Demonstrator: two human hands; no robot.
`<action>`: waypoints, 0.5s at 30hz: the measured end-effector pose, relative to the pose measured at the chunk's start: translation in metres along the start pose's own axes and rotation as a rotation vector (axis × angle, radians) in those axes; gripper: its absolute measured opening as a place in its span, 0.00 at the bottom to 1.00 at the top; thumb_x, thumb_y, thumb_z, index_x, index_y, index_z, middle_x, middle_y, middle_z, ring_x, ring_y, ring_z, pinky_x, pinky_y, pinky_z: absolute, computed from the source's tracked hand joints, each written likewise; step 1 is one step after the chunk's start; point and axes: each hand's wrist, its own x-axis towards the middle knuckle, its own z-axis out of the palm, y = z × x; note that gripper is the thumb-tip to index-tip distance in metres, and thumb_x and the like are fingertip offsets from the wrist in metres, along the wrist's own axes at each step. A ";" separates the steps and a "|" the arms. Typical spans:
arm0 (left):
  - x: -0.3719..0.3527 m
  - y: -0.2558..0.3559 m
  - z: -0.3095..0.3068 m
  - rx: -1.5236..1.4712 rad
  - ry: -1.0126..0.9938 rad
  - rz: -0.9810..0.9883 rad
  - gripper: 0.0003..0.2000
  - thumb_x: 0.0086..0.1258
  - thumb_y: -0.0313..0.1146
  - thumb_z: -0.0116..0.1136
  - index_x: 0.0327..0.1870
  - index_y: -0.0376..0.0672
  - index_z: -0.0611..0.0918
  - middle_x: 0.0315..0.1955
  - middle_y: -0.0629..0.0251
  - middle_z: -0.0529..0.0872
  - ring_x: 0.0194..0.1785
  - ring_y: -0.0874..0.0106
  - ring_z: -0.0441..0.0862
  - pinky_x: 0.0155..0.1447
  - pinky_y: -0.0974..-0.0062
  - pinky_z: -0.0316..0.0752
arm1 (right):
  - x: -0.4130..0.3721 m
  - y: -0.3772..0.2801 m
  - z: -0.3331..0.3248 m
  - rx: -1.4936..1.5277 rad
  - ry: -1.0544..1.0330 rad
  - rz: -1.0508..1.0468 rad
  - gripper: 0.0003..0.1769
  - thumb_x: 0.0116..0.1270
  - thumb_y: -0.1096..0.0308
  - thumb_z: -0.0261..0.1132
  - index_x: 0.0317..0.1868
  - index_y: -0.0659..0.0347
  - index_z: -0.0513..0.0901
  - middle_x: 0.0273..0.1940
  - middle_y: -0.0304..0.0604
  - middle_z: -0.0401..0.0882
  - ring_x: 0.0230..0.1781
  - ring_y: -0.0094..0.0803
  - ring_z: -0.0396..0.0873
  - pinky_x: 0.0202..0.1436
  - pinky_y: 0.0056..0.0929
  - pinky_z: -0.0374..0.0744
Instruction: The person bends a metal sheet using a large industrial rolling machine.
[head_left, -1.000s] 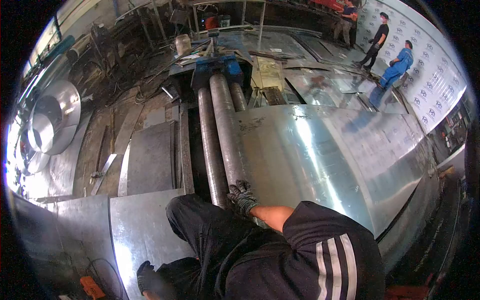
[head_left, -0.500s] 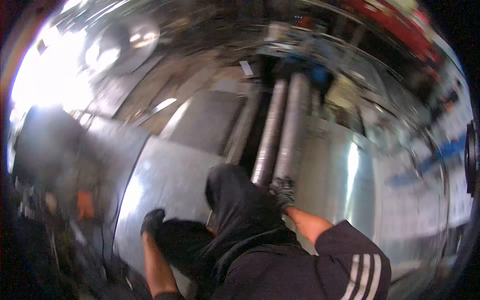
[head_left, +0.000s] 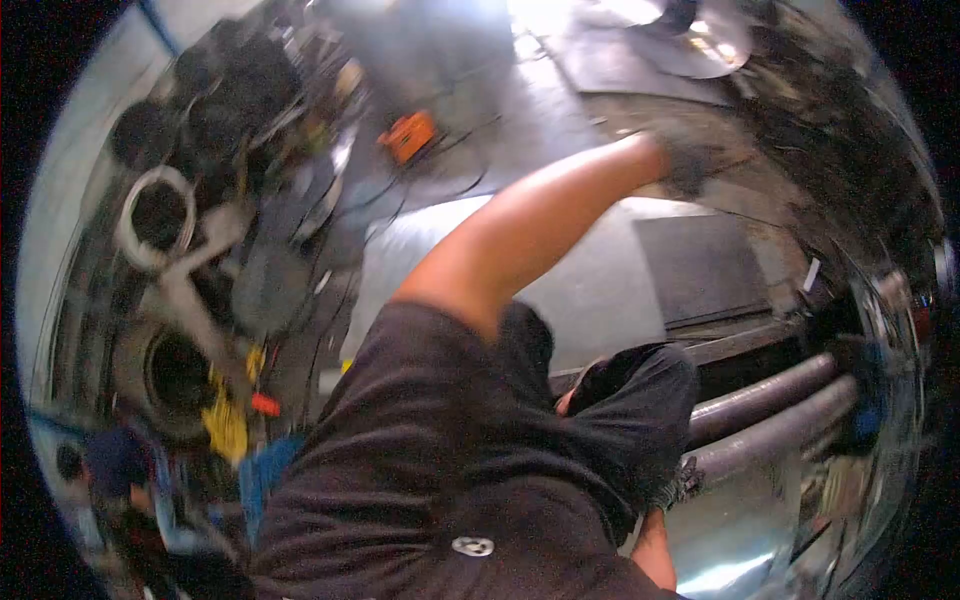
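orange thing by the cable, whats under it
Grey metal sheet shows beside the orange thing; whatever lies directly beneath is covered.

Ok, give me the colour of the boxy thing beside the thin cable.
The boxy thing is orange, clearest in the head view.

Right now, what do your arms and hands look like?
Left hand: dark glove, too blurred for markings. Left arm: bare between glove and short, loose black sleeve. Right hand: dark glove too, greyer toward the cuff, bare forearm beyond it. No cables visible on either.
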 end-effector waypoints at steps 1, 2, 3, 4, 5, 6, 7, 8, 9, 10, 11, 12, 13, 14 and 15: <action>-0.039 0.001 0.010 -0.033 -0.037 -0.074 0.21 0.73 0.51 0.55 0.58 0.50 0.84 0.56 0.56 0.86 0.56 0.57 0.83 0.62 0.57 0.77 | -0.003 0.002 -0.001 -0.044 -0.065 -0.027 0.33 0.73 0.51 0.64 0.75 0.51 0.71 0.78 0.57 0.56 0.79 0.54 0.50 0.81 0.42 0.55; -0.080 0.005 0.014 -0.066 -0.073 -0.156 0.21 0.73 0.51 0.55 0.58 0.49 0.84 0.55 0.56 0.86 0.56 0.57 0.84 0.61 0.58 0.77 | -0.003 0.003 -0.004 -0.091 -0.133 -0.061 0.33 0.73 0.51 0.64 0.75 0.51 0.71 0.78 0.57 0.56 0.79 0.54 0.50 0.81 0.42 0.55; -0.130 0.013 0.014 -0.099 -0.107 -0.239 0.21 0.73 0.51 0.55 0.58 0.49 0.84 0.55 0.56 0.86 0.55 0.57 0.84 0.61 0.58 0.77 | -0.003 0.002 -0.005 -0.138 -0.200 -0.098 0.33 0.73 0.51 0.64 0.75 0.51 0.71 0.78 0.57 0.56 0.79 0.54 0.51 0.81 0.42 0.55; -0.177 0.018 0.029 -0.125 -0.147 -0.318 0.21 0.73 0.52 0.55 0.57 0.49 0.84 0.54 0.56 0.86 0.55 0.58 0.84 0.61 0.58 0.77 | -0.005 -0.001 0.000 -0.176 -0.268 -0.133 0.33 0.73 0.51 0.64 0.75 0.51 0.71 0.78 0.57 0.56 0.79 0.54 0.51 0.81 0.42 0.55; -0.215 0.023 0.029 -0.140 -0.185 -0.386 0.21 0.73 0.52 0.55 0.57 0.49 0.84 0.54 0.56 0.86 0.54 0.58 0.84 0.61 0.58 0.78 | -0.008 -0.008 0.009 -0.202 -0.328 -0.163 0.33 0.73 0.51 0.64 0.75 0.51 0.71 0.78 0.57 0.56 0.79 0.54 0.51 0.81 0.42 0.55; -0.240 0.027 0.026 -0.149 -0.209 -0.439 0.21 0.73 0.52 0.55 0.57 0.49 0.84 0.53 0.56 0.86 0.54 0.58 0.84 0.60 0.58 0.78 | -0.006 -0.013 0.018 -0.223 -0.367 -0.189 0.33 0.73 0.51 0.64 0.75 0.51 0.71 0.78 0.57 0.56 0.79 0.54 0.51 0.81 0.42 0.55; -0.249 0.033 0.023 -0.163 -0.220 -0.467 0.21 0.73 0.52 0.56 0.56 0.49 0.84 0.53 0.56 0.87 0.53 0.58 0.84 0.60 0.58 0.78 | -0.004 -0.014 0.018 -0.245 -0.382 -0.199 0.33 0.73 0.51 0.64 0.75 0.51 0.71 0.78 0.57 0.56 0.79 0.54 0.51 0.81 0.43 0.55; -0.248 0.033 0.018 -0.174 -0.231 -0.464 0.21 0.73 0.53 0.56 0.56 0.48 0.85 0.52 0.56 0.87 0.53 0.58 0.84 0.60 0.58 0.78 | -0.011 -0.020 0.019 -0.258 -0.383 -0.184 0.33 0.73 0.51 0.64 0.75 0.51 0.71 0.78 0.57 0.56 0.79 0.54 0.51 0.81 0.43 0.55; -0.242 0.029 0.011 -0.170 -0.236 -0.449 0.21 0.73 0.53 0.56 0.56 0.48 0.85 0.52 0.56 0.87 0.52 0.58 0.84 0.59 0.58 0.78 | -0.016 -0.028 0.027 -0.255 -0.370 -0.168 0.33 0.73 0.51 0.64 0.75 0.51 0.71 0.78 0.57 0.56 0.79 0.54 0.51 0.81 0.43 0.55; -0.228 0.030 0.006 -0.168 -0.239 -0.424 0.21 0.73 0.53 0.56 0.55 0.48 0.85 0.51 0.56 0.87 0.52 0.58 0.84 0.59 0.58 0.78 | -0.021 -0.029 0.031 -0.253 -0.351 -0.142 0.33 0.73 0.51 0.64 0.75 0.51 0.71 0.78 0.57 0.56 0.79 0.54 0.51 0.81 0.43 0.55; -0.223 0.036 0.001 -0.172 -0.250 -0.400 0.21 0.72 0.53 0.56 0.55 0.48 0.85 0.51 0.55 0.87 0.51 0.58 0.84 0.59 0.58 0.78 | -0.035 -0.030 0.034 -0.254 -0.340 -0.113 0.33 0.73 0.51 0.64 0.75 0.51 0.71 0.78 0.57 0.56 0.79 0.54 0.51 0.81 0.43 0.55; -0.223 0.035 -0.007 -0.173 -0.257 -0.403 0.21 0.72 0.53 0.56 0.55 0.48 0.85 0.50 0.55 0.87 0.51 0.58 0.84 0.59 0.58 0.78 | -0.038 -0.038 0.038 -0.261 -0.339 -0.107 0.33 0.73 0.51 0.64 0.75 0.51 0.71 0.78 0.57 0.56 0.79 0.54 0.51 0.80 0.43 0.55; -0.219 0.031 -0.016 -0.169 -0.257 -0.399 0.21 0.72 0.54 0.56 0.54 0.48 0.85 0.50 0.55 0.88 0.50 0.58 0.85 0.58 0.59 0.78 | -0.037 -0.049 0.045 -0.262 -0.327 -0.102 0.33 0.73 0.51 0.64 0.75 0.51 0.71 0.78 0.57 0.56 0.79 0.54 0.51 0.80 0.43 0.55; -0.210 0.034 -0.023 -0.175 -0.244 -0.389 0.21 0.72 0.54 0.56 0.54 0.47 0.85 0.49 0.55 0.88 0.50 0.58 0.85 0.58 0.59 0.78 | -0.033 -0.053 0.042 -0.276 -0.304 -0.093 0.33 0.73 0.51 0.64 0.75 0.51 0.71 0.78 0.57 0.56 0.79 0.54 0.51 0.80 0.43 0.55; -0.199 0.036 -0.030 -0.184 -0.228 -0.377 0.22 0.72 0.54 0.56 0.54 0.47 0.86 0.49 0.55 0.88 0.49 0.58 0.85 0.58 0.59 0.79 | -0.027 -0.057 0.036 -0.291 -0.275 -0.082 0.33 0.73 0.51 0.64 0.75 0.51 0.71 0.78 0.58 0.56 0.79 0.54 0.51 0.80 0.43 0.56</action>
